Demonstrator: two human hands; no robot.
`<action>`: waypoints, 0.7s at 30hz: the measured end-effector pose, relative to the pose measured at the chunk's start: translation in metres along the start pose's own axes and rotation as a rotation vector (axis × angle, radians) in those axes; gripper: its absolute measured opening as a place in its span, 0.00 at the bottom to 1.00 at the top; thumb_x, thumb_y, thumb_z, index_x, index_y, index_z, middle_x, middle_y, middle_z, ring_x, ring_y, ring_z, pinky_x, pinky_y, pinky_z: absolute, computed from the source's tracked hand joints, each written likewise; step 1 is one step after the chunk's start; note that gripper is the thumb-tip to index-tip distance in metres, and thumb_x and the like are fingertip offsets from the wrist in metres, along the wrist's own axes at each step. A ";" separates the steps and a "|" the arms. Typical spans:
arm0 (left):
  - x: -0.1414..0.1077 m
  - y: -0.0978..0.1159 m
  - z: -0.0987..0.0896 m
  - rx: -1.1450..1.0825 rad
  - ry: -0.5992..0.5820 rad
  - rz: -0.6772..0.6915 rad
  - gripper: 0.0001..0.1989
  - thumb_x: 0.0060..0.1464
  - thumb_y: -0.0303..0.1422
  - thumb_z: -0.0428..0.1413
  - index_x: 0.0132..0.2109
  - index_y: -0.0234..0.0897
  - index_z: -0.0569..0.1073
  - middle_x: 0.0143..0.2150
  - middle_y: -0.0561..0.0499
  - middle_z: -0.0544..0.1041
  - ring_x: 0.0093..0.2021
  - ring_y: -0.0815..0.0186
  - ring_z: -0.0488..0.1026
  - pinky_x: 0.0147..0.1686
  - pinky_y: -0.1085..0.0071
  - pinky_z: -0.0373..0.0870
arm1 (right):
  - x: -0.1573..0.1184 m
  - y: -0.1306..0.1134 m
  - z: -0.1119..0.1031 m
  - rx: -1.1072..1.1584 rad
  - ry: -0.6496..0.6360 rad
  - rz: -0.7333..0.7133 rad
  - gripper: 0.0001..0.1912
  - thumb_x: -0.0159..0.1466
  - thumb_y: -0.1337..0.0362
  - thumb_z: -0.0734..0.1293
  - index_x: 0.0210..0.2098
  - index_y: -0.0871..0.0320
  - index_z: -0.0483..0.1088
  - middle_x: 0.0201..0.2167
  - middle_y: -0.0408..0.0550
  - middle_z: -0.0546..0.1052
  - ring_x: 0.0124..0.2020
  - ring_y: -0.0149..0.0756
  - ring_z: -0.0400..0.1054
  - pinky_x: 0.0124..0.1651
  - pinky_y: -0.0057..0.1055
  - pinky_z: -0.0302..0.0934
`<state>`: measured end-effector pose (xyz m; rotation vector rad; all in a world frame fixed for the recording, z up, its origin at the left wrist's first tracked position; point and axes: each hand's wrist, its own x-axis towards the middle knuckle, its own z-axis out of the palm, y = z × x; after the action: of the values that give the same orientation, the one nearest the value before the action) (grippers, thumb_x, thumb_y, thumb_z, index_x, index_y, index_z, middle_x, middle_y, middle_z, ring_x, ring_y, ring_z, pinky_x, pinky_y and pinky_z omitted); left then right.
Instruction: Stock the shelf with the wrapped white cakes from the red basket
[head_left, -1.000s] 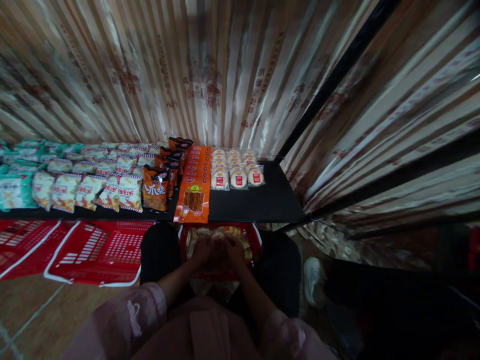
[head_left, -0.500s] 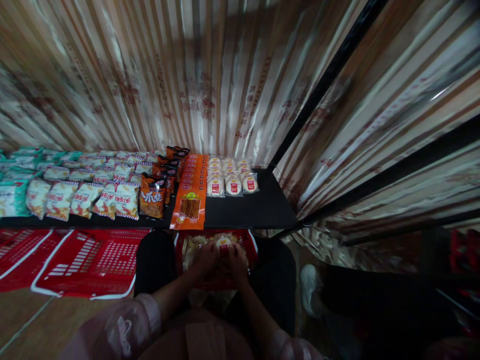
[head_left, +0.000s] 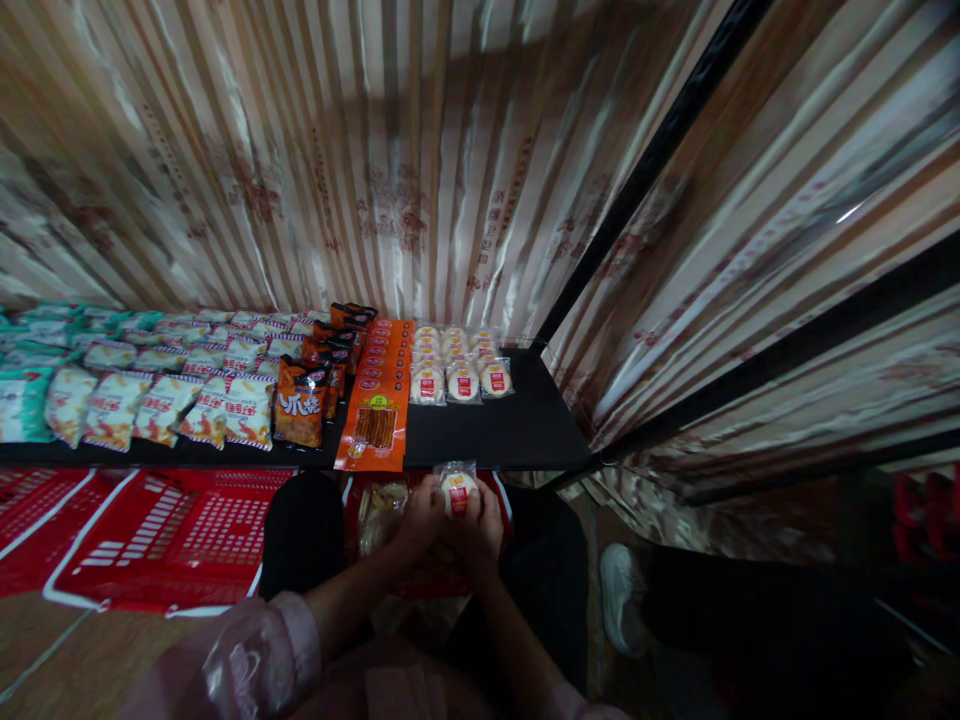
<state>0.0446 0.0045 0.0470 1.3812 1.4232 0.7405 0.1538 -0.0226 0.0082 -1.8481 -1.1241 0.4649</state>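
- Step in hand, my read: I'm lining up one wrapped round cake (head_left: 457, 488) with both hands, label side showing.
- Cake is sitting above the red basket (head_left: 507, 497) between the knees, just short of the front edge of the black shelf (head_left: 487, 435).
- Left hand (head_left: 421, 515), at 8 o'clock from the cake: fingers are closing on its near-left edge.
- Right hand (head_left: 484, 520), at 4 o'clock: fingers are pinching it, thumb lying over the front. Fingertips behind are hiding from me; can't tell how they stand.
- Matching wrapped cakes (head_left: 463, 380) are lying in rows on the shelf at 12 o'clock.
- Long orange packet (head_left: 375, 420) is lying flat between 10 and 11, its near end reaching the shelf edge.
- More clear packets (head_left: 384, 505) are filling the basket at 9; contents are too dim to name.
- Next move, I'm judging, is calling for a light two-hand hold, wrapper staying flat, knuckles clearing the shelf edge.
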 end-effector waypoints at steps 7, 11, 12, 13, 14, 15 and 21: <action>0.017 0.011 0.006 0.148 0.069 -0.037 0.09 0.56 0.26 0.44 0.39 0.37 0.68 0.35 0.51 0.74 0.36 0.67 0.70 0.38 0.75 0.65 | 0.018 -0.012 -0.009 -0.026 0.035 -0.067 0.26 0.62 0.52 0.51 0.46 0.63 0.70 0.41 0.58 0.74 0.44 0.43 0.67 0.49 0.38 0.60; 0.024 0.022 0.005 0.152 0.067 -0.002 0.09 0.57 0.27 0.44 0.40 0.38 0.69 0.36 0.52 0.74 0.37 0.68 0.71 0.39 0.75 0.65 | 0.032 -0.013 -0.012 -0.070 0.083 -0.127 0.28 0.63 0.51 0.51 0.44 0.65 0.71 0.42 0.60 0.73 0.45 0.43 0.65 0.51 0.38 0.58; 0.026 0.025 0.005 0.156 0.077 0.016 0.09 0.56 0.27 0.45 0.40 0.38 0.69 0.37 0.51 0.74 0.38 0.68 0.71 0.41 0.74 0.65 | 0.035 -0.014 -0.013 -0.075 0.094 -0.137 0.28 0.63 0.51 0.52 0.44 0.66 0.71 0.42 0.60 0.73 0.45 0.42 0.65 0.51 0.38 0.58; 0.028 0.028 0.005 0.167 0.086 0.034 0.09 0.56 0.26 0.46 0.40 0.38 0.69 0.39 0.51 0.74 0.40 0.67 0.70 0.43 0.74 0.65 | 0.038 -0.014 -0.013 -0.080 0.102 -0.146 0.28 0.63 0.51 0.52 0.44 0.66 0.71 0.41 0.60 0.73 0.45 0.42 0.65 0.51 0.37 0.58; 0.030 0.031 0.004 0.184 0.095 0.049 0.09 0.55 0.26 0.46 0.40 0.37 0.70 0.40 0.50 0.74 0.41 0.67 0.70 0.45 0.73 0.65 | 0.041 -0.014 -0.014 -0.084 0.108 -0.152 0.28 0.63 0.51 0.52 0.44 0.65 0.71 0.41 0.59 0.73 0.44 0.42 0.65 0.51 0.37 0.59; 0.032 0.033 0.004 0.206 0.103 0.061 0.10 0.54 0.25 0.47 0.40 0.37 0.70 0.41 0.49 0.74 0.42 0.66 0.70 0.46 0.73 0.64 | 0.044 -0.015 -0.015 -0.086 0.111 -0.155 0.28 0.63 0.51 0.52 0.45 0.65 0.71 0.40 0.59 0.73 0.44 0.42 0.65 0.51 0.38 0.59; 0.046 0.047 0.007 0.250 0.121 0.085 0.12 0.55 0.25 0.45 0.43 0.34 0.71 0.42 0.45 0.74 0.45 0.64 0.69 0.49 0.70 0.63 | 0.061 -0.021 -0.021 -0.107 0.089 -0.166 0.26 0.63 0.53 0.52 0.48 0.65 0.69 0.42 0.58 0.73 0.44 0.43 0.65 0.51 0.39 0.58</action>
<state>0.0744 0.0549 0.0768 1.6198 1.6017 0.7295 0.1889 0.0224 0.0448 -1.8299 -1.2499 0.2292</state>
